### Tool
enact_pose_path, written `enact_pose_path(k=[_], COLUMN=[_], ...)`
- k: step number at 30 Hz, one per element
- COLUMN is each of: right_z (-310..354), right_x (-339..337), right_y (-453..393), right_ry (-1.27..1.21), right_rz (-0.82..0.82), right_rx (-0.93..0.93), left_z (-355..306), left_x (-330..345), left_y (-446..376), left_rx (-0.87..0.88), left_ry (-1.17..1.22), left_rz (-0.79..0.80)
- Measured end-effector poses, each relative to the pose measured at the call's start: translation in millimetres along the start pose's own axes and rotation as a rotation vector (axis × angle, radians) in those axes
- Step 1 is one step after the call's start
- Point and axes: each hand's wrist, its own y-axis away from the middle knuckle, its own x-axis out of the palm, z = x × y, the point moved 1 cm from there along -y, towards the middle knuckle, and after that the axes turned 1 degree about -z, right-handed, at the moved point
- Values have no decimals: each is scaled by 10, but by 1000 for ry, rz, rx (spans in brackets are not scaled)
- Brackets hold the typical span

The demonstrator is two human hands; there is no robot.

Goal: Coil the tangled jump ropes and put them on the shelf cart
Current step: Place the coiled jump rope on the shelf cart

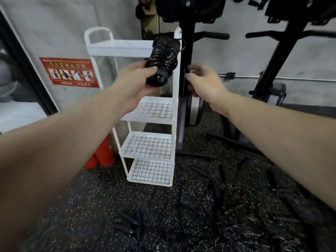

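My left hand (138, 79) grips the lower end of a black jump rope (163, 60) wound tightly round its handles into a thick bundle. The bundle tilts up to the right, its top end near the right post of the white shelf cart's (152, 110) top tray. My right hand (203, 82) hovers just right of the bundle with relaxed fingers and holds nothing. Several more black jump ropes (218, 197) lie tangled on the speckled floor in front of the cart. The cart's three lower perforated shelves are bare.
Black exercise machines (187, 51) stand right behind and right of the cart. Red cones (101, 157) sit at the cart's left foot. A red poster (70, 72) hangs on the grey wall, with a dark door frame at far left.
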Motion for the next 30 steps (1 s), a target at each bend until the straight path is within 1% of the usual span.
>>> enact_pose_path(k=[3, 6, 9, 12, 16, 19, 23, 26, 28, 30], right_z=[192, 347, 408, 401, 306, 286, 258, 232, 231, 250], right_x=[51, 143, 256, 341, 436, 438, 404, 377, 377, 381], right_y=[-303, -539, -727, -859, -891, -918, -965, -959, -953, -929], right_ry=[336, 600, 783, 895, 973, 923, 903, 892, 888, 889], right_rz=[28, 86, 141, 143, 156, 119, 129, 146, 158, 188], right_rx=[-220, -355, -414, -386, -340, -382, -393, -402, -395, -376], left_z=[-265, -468, -618, -698, -698, -682, -604, -574, -569, -562], left_x=[-30, -76, -101, -63, -7, 28, 21, -20, -55, -42], left_y=[-346, -691, -1022, -1274, -1566, -1723, -1812, -1814, -1789, -1754], left_rx=[61, 93, 99, 59, 16, -8, -144, -212, -210, -162], left_ry=[-10, -40, -113, -192, -274, -291, -326, -445, -512, -521], left_rz=[-88, -175, -212, -242, -282, -294, -277, -291, -303, -307])
